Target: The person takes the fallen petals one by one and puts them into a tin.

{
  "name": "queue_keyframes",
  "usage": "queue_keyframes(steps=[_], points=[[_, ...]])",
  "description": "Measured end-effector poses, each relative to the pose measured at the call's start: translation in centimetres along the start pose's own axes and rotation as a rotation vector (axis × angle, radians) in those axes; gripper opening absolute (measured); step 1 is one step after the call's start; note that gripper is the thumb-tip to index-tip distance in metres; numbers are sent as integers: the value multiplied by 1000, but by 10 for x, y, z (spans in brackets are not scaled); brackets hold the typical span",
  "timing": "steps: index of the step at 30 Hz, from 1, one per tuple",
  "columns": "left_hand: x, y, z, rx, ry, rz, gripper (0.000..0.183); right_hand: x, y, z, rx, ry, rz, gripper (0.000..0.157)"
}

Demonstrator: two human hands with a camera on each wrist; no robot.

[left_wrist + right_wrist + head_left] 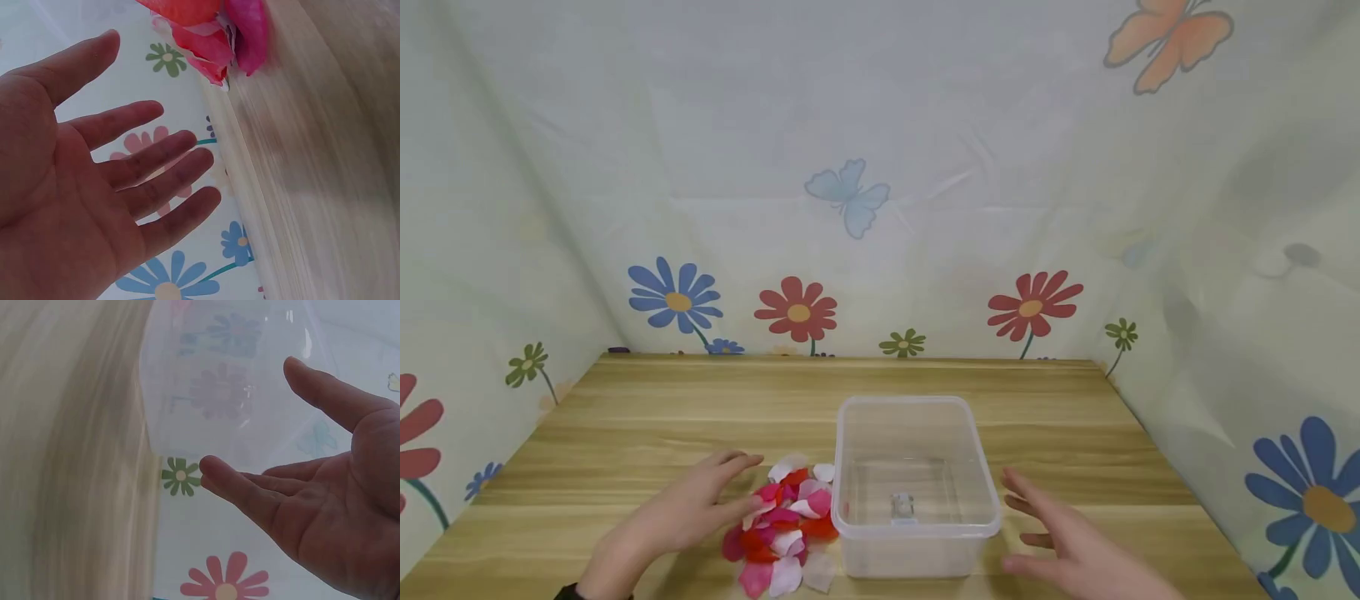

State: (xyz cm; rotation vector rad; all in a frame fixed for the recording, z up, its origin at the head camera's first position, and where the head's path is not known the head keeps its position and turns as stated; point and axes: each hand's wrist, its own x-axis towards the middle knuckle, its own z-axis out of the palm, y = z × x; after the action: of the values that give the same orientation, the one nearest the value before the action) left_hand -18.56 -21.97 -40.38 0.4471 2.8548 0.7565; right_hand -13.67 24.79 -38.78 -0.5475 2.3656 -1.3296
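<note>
A heap of artificial flower petals [786, 533] in red, pink and white lies on the wooden table, left of a clear plastic box [917, 550]. The box has no lid on it, and a small pale mark shows on its floor. My left hand [688, 504] is just left of the petals, its fingers spread and holding nothing. In the left wrist view some petals [200, 40] appear past the fingers of the left hand [106, 169]. To the right of the box, my right hand [1075, 542] has its fingers extended, palm turned toward the box wall [237, 381].
The wooden table [700, 408] reaches back to a white cloth backdrop [925, 275] printed with flowers and butterflies. Similar cloth stands along the left and right sides. A small dark purple object [618, 350] sits at the table's back left corner.
</note>
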Motion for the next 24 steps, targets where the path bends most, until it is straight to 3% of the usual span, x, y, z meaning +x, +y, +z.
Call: queue_keyframes(steps=[7,10,24], points=[[1,7,0,-50,-70,54,58,3,3,17,77,46,-196,89],[1,10,1,-58,-102,64,58,6,3,23,133,33,-219,90],[7,22,5,-25,-137,127,50,19,-7,41,234,98,-54,98]])
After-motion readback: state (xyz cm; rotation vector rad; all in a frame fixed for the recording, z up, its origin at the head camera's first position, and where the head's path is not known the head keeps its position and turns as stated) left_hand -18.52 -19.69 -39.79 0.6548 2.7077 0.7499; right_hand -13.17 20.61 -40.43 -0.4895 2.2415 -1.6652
